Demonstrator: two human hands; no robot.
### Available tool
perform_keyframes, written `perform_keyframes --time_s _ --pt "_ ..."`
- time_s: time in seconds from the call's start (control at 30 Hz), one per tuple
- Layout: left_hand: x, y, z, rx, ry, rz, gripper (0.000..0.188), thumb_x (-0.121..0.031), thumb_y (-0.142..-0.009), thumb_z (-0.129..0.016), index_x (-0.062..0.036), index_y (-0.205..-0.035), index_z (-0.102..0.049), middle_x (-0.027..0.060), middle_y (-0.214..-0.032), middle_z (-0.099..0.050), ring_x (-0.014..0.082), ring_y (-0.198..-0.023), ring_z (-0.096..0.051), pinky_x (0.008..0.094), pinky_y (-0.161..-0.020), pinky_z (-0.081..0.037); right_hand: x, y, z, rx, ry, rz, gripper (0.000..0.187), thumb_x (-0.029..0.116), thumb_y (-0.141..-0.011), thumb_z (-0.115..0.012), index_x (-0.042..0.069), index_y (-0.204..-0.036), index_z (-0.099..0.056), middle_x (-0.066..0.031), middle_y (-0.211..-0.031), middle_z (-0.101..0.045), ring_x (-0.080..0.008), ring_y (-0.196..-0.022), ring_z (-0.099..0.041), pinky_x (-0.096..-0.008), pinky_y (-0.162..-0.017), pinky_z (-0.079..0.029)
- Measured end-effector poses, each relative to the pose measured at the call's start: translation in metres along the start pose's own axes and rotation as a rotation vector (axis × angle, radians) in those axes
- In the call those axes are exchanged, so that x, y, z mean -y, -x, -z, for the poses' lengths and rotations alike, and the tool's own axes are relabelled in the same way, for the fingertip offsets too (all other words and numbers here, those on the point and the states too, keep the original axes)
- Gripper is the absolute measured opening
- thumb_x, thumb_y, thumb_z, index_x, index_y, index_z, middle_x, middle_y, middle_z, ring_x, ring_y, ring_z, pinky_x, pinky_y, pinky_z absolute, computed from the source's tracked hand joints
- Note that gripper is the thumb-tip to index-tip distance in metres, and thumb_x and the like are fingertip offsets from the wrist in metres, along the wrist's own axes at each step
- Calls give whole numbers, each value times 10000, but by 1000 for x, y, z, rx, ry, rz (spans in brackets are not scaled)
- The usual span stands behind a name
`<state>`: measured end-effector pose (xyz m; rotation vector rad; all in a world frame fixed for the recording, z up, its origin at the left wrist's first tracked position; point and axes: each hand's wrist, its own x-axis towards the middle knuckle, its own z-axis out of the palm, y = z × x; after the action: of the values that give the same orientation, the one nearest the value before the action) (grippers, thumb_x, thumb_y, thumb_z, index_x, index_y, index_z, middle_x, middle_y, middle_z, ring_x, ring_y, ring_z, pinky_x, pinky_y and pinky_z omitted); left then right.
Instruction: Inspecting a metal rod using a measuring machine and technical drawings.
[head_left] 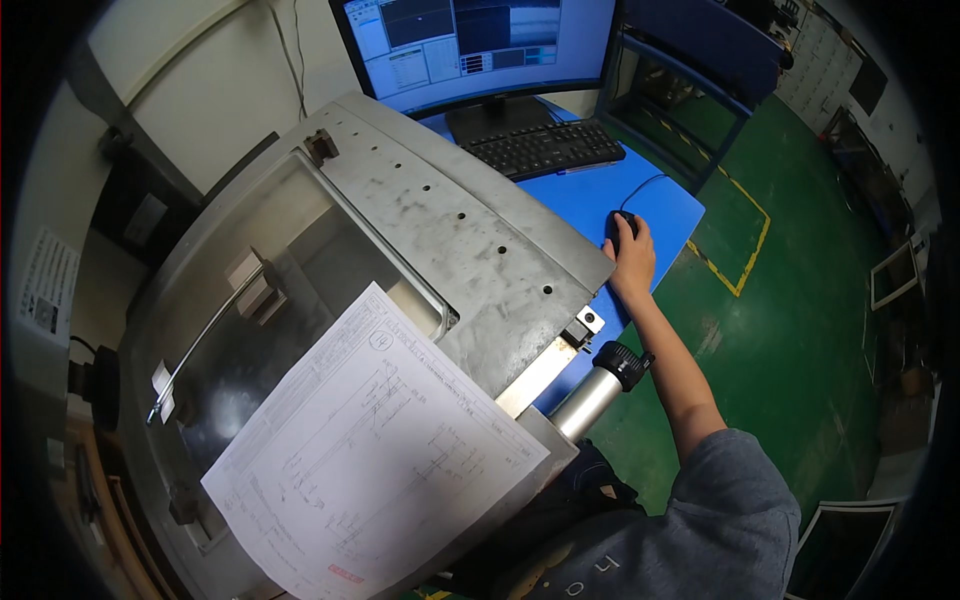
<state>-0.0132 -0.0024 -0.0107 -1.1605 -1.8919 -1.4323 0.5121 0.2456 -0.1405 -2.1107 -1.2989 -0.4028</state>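
Observation:
My right hand [634, 264] lies over a black computer mouse [624, 222] on a blue tabletop [570, 205], its fingers curved round it. My bare right forearm reaches there from a grey sleeve at the lower right. Beyond the mouse sits a black keyboard [545, 148], below a lit monitor [400, 75] with several software windows. A paper technical drawing [370, 450] is spread over the near corner of a large metal machine bed [470, 260]. My left hand is out of sight.
A thin metal rod [213, 333] rests across small blocks [262, 297] on the machine's glass stage. A silver cylinder with a black knob [622, 366] juts out near my forearm. Blue metal framing [722, 145] stands behind the table, and yellow tape [752, 262] marks the green floor.

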Motion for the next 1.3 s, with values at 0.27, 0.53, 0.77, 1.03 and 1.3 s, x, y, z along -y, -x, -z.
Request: perform_keyframes --time_s 0.27,0.53,0.77,1.03,1.3 --pt "17 -2 -7 73 -96 145 219 -96 -773 -428 34 -942 -477 108 -926 -502 183 -863 -458 272 -777 -351 -6 -16 7 -9 -51 52 459 165 -645 -545 123 -1082 -414 -191 -1098 -367 -337 -954 -404 -369 -790 -350" --pt "21 3 3 81 -53 193 241 -47 -757 -402 30 -982 -440 107 -988 -470 186 -901 -440 281 -794 -326 12 -7 37 -64 -390 207 428 139 -671 -528 37 -1067 -401 -145 -1068 -397 -267 -1000 -373 -333 -849 -280" --pt "19 3 3 75 -53 200 233 -56 -763 -406 24 -976 -453 105 -990 -471 184 -902 -441 278 -797 -325 114 -15 179 286 -892 499 217 1 -667 -424 -1 -853 -536 -77 -724 -519 -132 -670 -489 -229 -565 -362" --pt "16 4 2 86 -60 212 229 -40 -758 -390 28 -967 -455 110 -988 -471 188 -912 -436 280 -805 -318 211 6 210 747 -296 1357 438 50 -541 -487 62 -979 -495 -13 -490 -460 -170 -386 -436 -287 -358 -324" --pt "18 5 -2 100 -26 185 229 -37 -755 -386 31 -964 -453 113 -983 -467 193 -917 -430 284 -809 -315 216 13 195 761 -338 1351 413 79 -577 -502 58 -988 -469 -22 -492 -458 -184 -405 -458 -294 -351 -331"
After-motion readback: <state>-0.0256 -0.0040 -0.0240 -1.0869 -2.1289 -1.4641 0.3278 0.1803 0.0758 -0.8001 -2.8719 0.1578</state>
